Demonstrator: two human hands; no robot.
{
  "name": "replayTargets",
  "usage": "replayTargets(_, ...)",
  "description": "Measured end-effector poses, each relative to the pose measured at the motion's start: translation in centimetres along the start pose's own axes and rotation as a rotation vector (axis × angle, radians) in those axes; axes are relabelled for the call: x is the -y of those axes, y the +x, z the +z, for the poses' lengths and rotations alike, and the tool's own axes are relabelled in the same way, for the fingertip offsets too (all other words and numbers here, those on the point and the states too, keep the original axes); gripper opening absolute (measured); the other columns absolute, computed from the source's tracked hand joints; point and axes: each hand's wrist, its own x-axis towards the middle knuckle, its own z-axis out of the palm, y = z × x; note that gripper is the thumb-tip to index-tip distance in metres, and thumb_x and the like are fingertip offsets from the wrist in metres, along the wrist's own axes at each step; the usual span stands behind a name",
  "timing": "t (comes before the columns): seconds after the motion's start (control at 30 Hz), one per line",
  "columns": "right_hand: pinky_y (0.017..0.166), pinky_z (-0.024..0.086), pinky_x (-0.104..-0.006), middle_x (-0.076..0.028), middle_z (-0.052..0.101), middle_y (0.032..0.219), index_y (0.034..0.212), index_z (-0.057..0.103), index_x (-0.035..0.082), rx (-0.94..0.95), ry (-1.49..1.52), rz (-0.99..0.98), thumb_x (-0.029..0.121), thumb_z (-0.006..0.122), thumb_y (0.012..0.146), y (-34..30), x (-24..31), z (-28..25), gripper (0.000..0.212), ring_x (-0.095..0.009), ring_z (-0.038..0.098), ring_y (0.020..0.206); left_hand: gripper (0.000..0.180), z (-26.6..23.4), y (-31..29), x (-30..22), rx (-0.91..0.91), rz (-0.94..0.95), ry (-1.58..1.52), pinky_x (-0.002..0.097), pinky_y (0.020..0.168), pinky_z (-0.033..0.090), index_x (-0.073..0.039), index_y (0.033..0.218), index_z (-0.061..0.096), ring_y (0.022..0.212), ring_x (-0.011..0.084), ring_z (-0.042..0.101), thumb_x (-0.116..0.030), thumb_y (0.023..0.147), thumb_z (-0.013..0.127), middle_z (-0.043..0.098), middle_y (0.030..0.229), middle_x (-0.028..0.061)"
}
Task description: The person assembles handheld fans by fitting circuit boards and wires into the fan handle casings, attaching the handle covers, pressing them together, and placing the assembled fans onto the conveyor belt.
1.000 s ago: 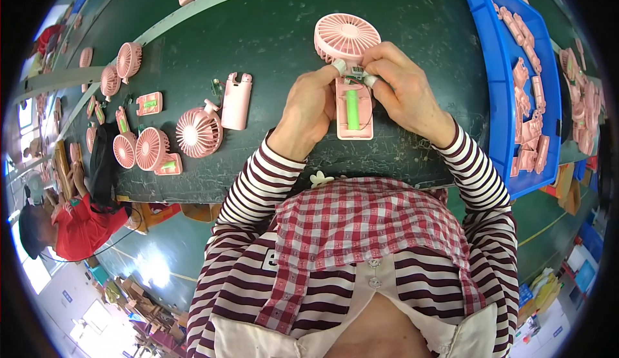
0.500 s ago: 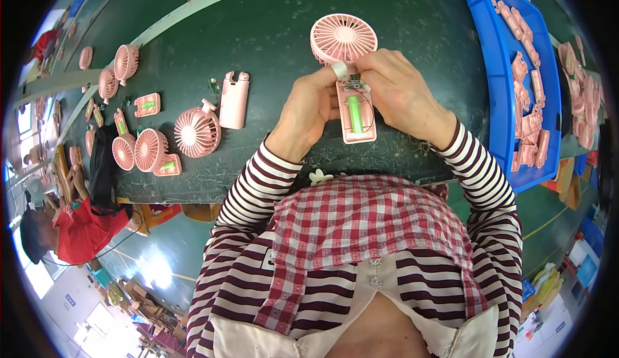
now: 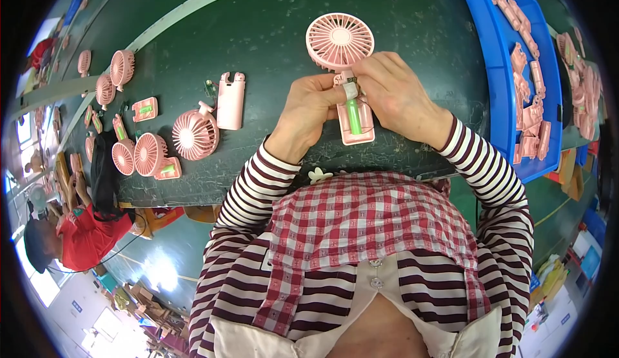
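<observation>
Gripping the upper end of the shell [image 3: 360, 140] with the left hand [image 3: 303, 109], with a white-covered digit over the front. Curling the right hand [image 3: 405, 103] in at the neck of the fan [image 3: 340, 37]; cannot tell the exact grip, with fingertips hidden. Find the shell at mid-bench [image 3: 271, 42], just nearside of the fan, with the green cell [image 3: 354, 119] inside. Apparently seating the board [image 3: 351, 80] at the shell's top. Next, probably steady the shell, press the board level and check its fit.

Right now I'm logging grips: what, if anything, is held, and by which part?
The pink fan, by the upper end of its open handle, in the left hand and right hand.
</observation>
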Motion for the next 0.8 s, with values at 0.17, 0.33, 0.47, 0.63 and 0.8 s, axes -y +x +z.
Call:
replayTargets(0.17, 0.079, 0.043, -0.0377, -0.011, 0.052, 0.092, 0.079, 0.054, -0.002, -0.022, -0.008, -0.007, 0.000, 0.060, 0.063, -0.4, 0.2, 0.3, 0.017, -0.027, 0.053, 0.086, 0.019, 0.1, 0.0, 0.5, -0.017, 0.015, 0.001, 0.0275, 0.066, 0.054, 0.009, 0.098, 0.059, 0.073, 0.0164, 0.063, -0.003, 0.083, 0.058, 0.064, 0.086, 0.0108)
replayTargets(0.33, 0.075, 0.043, -0.0359, -0.009, 0.052, 0.089, 0.078, 0.055, 0.000, -0.021, -0.059, 0.028, 0.003, 0.061, 0.064, -0.6, 0.4, 0.4, 0.016, -0.026, 0.054, 0.083, 0.017, 0.0, 0.0, 1.0, -0.008, -0.027, -0.057, 0.0285, 0.066, 0.054, 0.007, 0.095, 0.060, 0.073, 0.0166, 0.063, -0.005, 0.084, 0.060, 0.063, 0.086, 0.0104)
replayTargets(0.47, 0.069, 0.041, -0.0340, -0.007, 0.052, 0.083, 0.079, 0.056, 0.002, -0.030, -0.133, 0.077, 0.005, 0.061, 0.064, -0.6, 0.8, 0.0, 0.016, -0.024, 0.053, 0.078, 0.016, 0.2, 0.1, 0.9, -0.014, -0.043, -0.086, 0.0294, 0.067, 0.054, 0.006, 0.094, 0.060, 0.074, 0.0167, 0.063, -0.006, 0.084, 0.060, 0.063, 0.085, 0.0103)
replayTargets(0.63, 0.063, 0.039, -0.0339, -0.006, 0.050, 0.075, 0.077, 0.054, 0.004, -0.037, -0.153, 0.096, 0.007, 0.062, 0.062, -1.0, 0.3, 0.1, 0.016, -0.022, 0.052, 0.069, 0.023, 0.2, 0.2, 0.7, 0.077, -0.063, -0.099, 0.0298, 0.072, 0.053, 0.006, 0.103, 0.056, 0.081, 0.0171, 0.062, -0.003, 0.082, 0.059, 0.061, 0.092, 0.0086)
replayTargets(0.8, 0.064, 0.040, -0.0336, -0.007, 0.048, 0.073, 0.072, 0.051, 0.004, 0.020, -0.187, 0.026, 0.010, 0.061, 0.062, -0.5, 0.0, -0.5, 0.015, -0.022, 0.051, 0.068, 0.034, 0.4, 0.2, 0.3, 0.107, -0.075, -0.035, 0.0322, 0.078, 0.053, 0.006, 0.111, 0.051, 0.087, 0.0188, 0.062, 0.008, 0.078, 0.057, 0.059, 0.099, 0.0092)
